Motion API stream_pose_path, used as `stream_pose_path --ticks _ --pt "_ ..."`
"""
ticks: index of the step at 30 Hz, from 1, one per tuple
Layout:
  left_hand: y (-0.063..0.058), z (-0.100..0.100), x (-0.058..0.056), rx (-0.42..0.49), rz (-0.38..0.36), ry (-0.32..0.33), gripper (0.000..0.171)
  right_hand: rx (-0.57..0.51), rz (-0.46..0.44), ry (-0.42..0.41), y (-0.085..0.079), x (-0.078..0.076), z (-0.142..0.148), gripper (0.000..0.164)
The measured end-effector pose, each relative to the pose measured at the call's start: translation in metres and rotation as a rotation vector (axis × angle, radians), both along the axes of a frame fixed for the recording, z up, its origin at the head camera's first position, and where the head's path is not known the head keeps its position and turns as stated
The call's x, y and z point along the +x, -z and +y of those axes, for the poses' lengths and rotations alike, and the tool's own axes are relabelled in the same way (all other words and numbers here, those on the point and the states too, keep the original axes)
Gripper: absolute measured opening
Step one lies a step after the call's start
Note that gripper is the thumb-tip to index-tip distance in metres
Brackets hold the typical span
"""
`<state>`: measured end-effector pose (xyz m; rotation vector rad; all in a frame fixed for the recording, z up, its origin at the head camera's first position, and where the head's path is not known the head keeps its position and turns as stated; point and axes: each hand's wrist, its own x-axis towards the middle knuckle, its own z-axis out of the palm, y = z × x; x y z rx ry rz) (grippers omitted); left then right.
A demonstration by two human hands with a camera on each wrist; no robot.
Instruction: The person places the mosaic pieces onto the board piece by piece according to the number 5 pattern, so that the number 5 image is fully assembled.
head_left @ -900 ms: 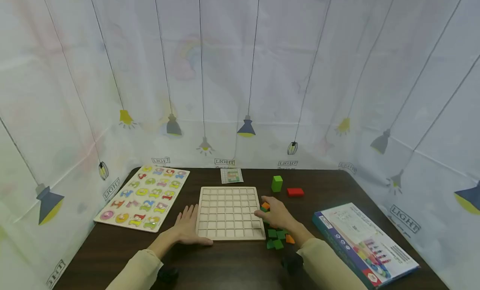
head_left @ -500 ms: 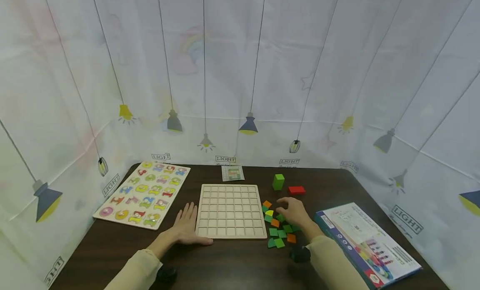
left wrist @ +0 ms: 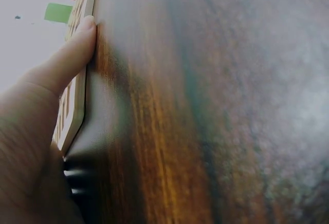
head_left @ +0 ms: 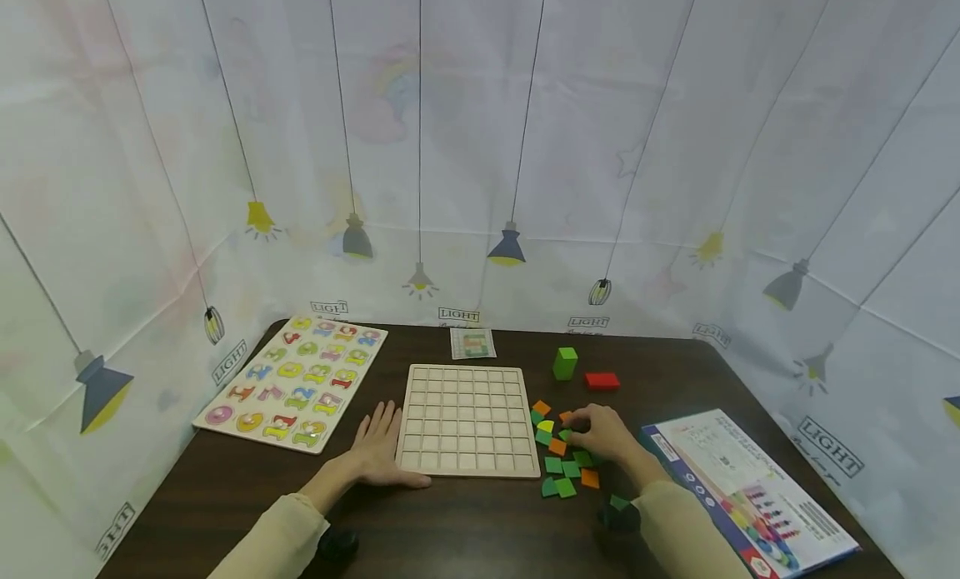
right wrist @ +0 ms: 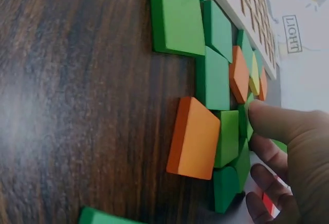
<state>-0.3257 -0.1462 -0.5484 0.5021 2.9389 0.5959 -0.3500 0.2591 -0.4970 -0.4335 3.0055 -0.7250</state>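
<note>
Marked LIGHT (head_left: 459, 315), repeatedly, on white backdrop (head_left: 465, 146); numbered 7 (head_left: 271, 392) and 12 (head_left: 299, 397), among others, on puzzle board (head_left: 286, 384); illegibly lettered on box (head_left: 750, 489).

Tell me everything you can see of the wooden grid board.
The grid board is pale, looks like wood, and is roughly square with rounded corners, a plain rim and thin lines dividing it into small square cells whose pale floor shows. It lies flat on the dark table. The left hand is at its left side, thumb apparently against the near edge. Loose coloured pieces lie along its right side; whether any touch it, I can't tell.
</note>
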Motion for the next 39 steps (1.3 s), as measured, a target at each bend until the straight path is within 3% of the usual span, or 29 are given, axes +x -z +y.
stream_pose_path --ticks 5,14,27,33,39 --pt "0.000 0.002 0.002 0.011 -0.020 -0.001 0.138 0.002 0.003 0.010 0.003 0.002 0.004 0.018" --pt "0.002 -0.001 0.000 0.018 -0.036 0.002 0.139 0.030 0.089 -0.021 0.010 -0.002 0.004 0.013" --pt "0.006 0.000 -0.002 -0.032 -0.041 0.000 0.142 -0.004 0.099 -0.047 0.009 -0.005 0.012 0.015" --pt "0.006 -0.001 -0.004 -0.034 -0.026 0.000 0.142 -0.097 0.180 -0.033 0.005 -0.018 0.003 0.017" --pt "0.006 -0.001 -0.003 -0.006 -0.024 0.007 0.141 -0.130 0.187 -0.072 0.006 -0.033 -0.025 0.018"
